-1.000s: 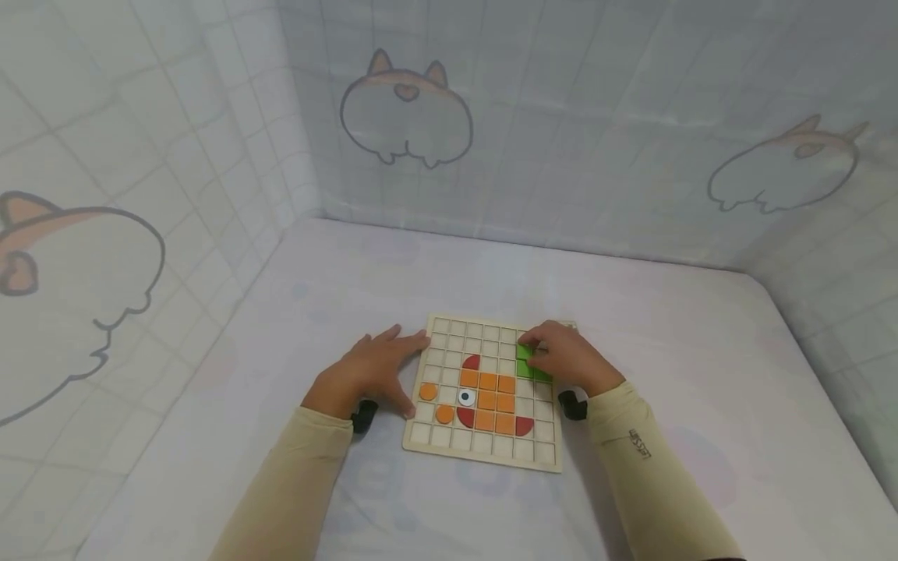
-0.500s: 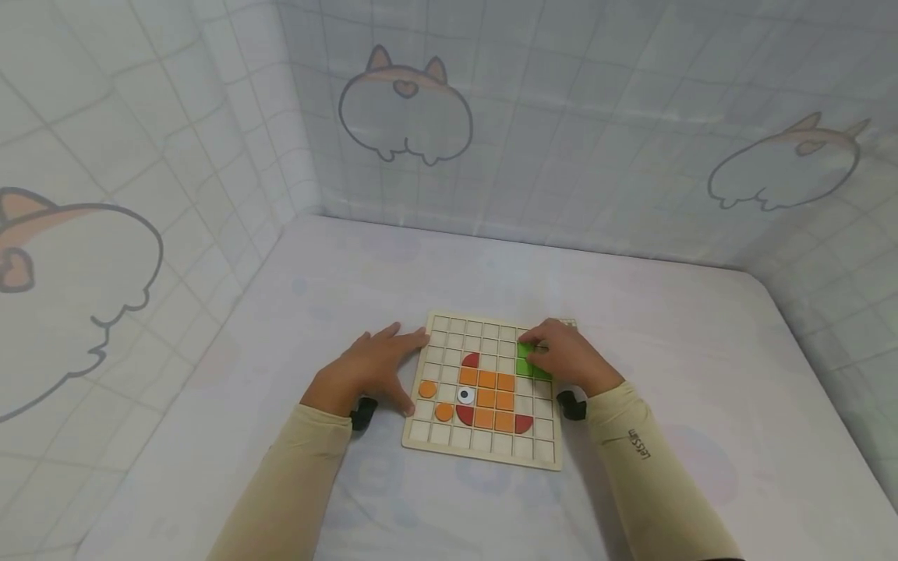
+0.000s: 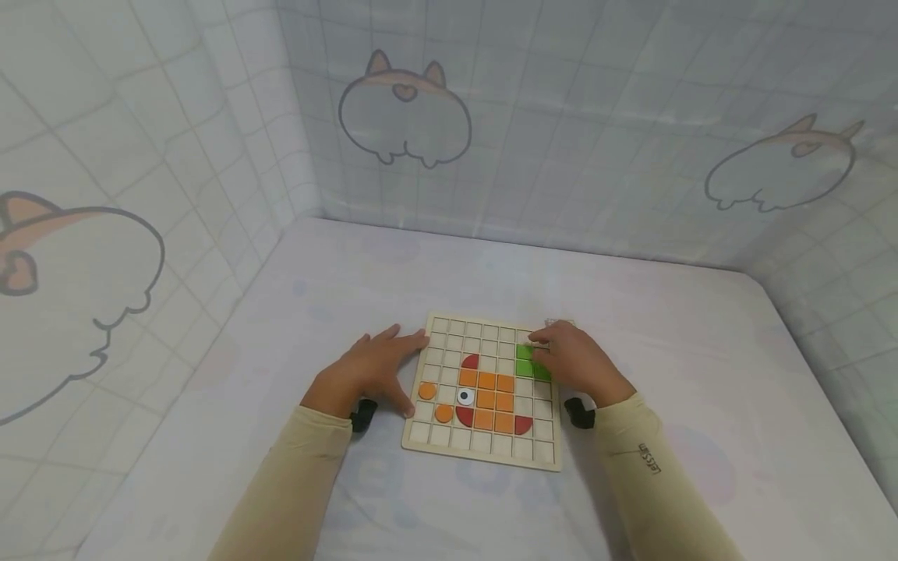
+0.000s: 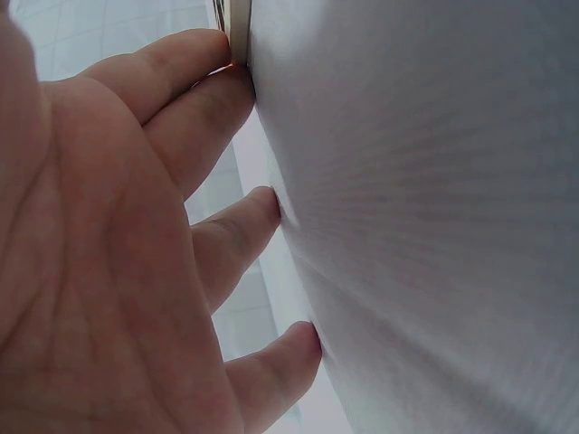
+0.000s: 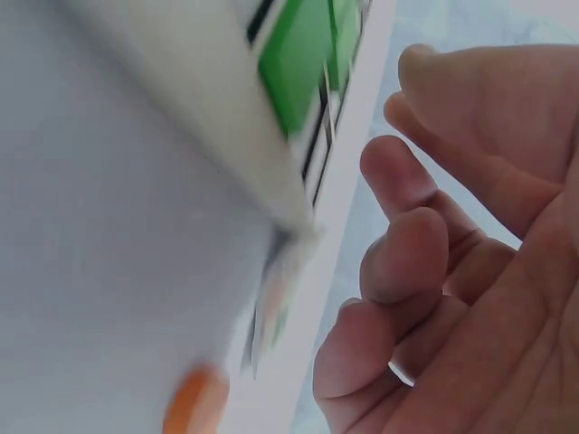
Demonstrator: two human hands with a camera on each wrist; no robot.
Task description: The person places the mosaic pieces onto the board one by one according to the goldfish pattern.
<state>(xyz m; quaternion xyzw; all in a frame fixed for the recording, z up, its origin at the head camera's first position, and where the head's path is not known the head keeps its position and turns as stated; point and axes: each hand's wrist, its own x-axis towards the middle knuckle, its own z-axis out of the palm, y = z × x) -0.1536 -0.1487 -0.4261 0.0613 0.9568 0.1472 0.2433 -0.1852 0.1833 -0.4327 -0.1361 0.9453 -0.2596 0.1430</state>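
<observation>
A light wooden grid board lies flat on the white cloth. Spread along its left edge, my left hand touches the rim with index finger and thumb; in the left wrist view the other fingertips rest on the cloth. My right hand hovers over the board's upper right corner, its fingers loosely bent with nothing between them. Under and beside it sit several green square tiles, partly hidden by the hand. Orange squares, red quarter-round pieces and a white eye disc form a shape mid-board.
Two orange discs occupy cells at the board's left. Behind the right hand, a small printed card shows past the board's far corner. An orange item lies beyond it in the right wrist view. Fabric walls enclose the table.
My right hand has drawn back slightly to the right from the green tiles, its fingers parting and more of the tiles showing. My left hand stays at the board's edge.
</observation>
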